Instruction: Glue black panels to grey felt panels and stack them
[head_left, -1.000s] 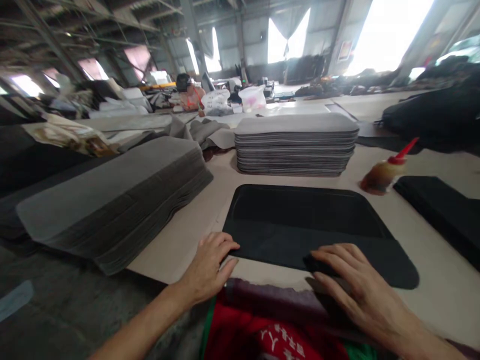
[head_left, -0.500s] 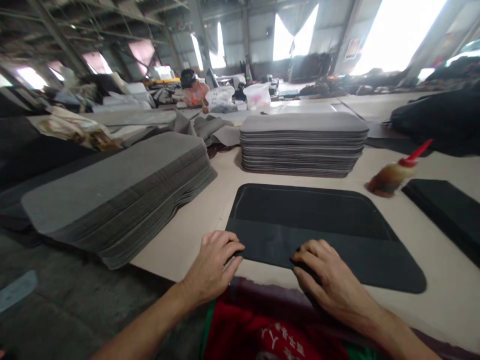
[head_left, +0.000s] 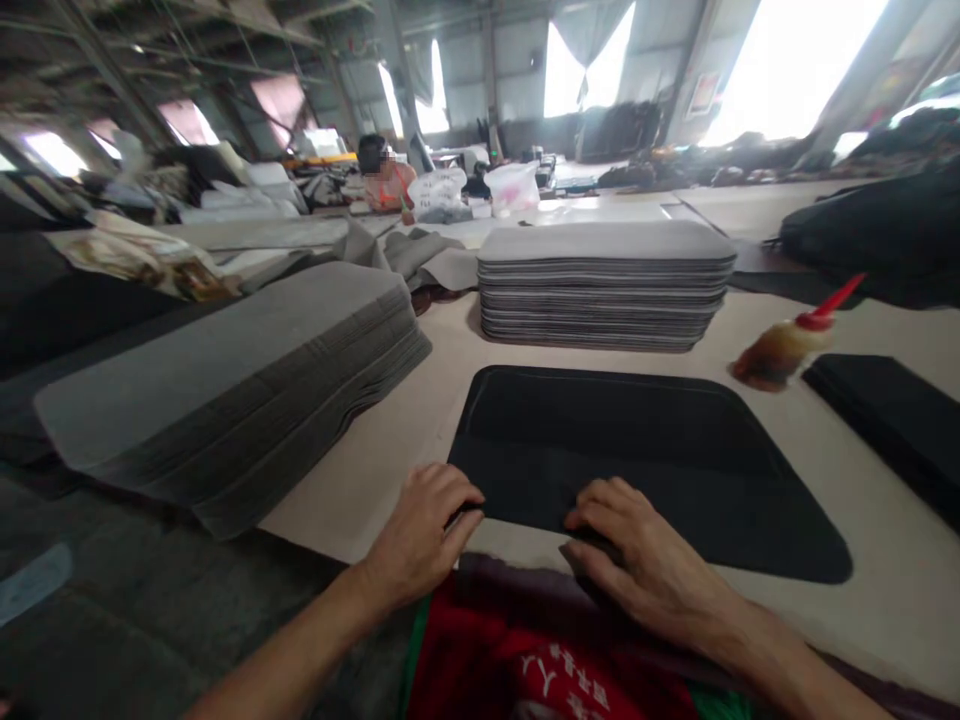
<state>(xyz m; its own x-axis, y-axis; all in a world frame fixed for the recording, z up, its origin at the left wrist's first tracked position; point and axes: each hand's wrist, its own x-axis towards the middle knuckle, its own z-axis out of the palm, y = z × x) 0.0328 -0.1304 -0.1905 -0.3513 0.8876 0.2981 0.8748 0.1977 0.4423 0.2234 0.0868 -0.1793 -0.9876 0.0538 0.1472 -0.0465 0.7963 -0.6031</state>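
Note:
A black mat (head_left: 637, 450) with rounded corners lies flat on the tan table (head_left: 420, 410) in front of me. A folded strip runs along its near edge. My left hand (head_left: 424, 530) rests at the mat's near left corner, fingers curled on the edge. My right hand (head_left: 637, 560) presses palm down on the near edge, close to the left hand, fingers spread on the strip. Neither hand lifts the mat.
A tall stack of grey mats (head_left: 604, 285) stands behind the black mat, and another grey stack (head_left: 232, 385) slopes at the left. A glue bottle with a red nozzle (head_left: 787, 345) lies at the right beside more black pieces (head_left: 892, 420). A person (head_left: 382, 180) sits far back.
My right hand has slid leftwards along the mat's near edge, from the right half to near the middle. The left hand has stayed at the left corner.

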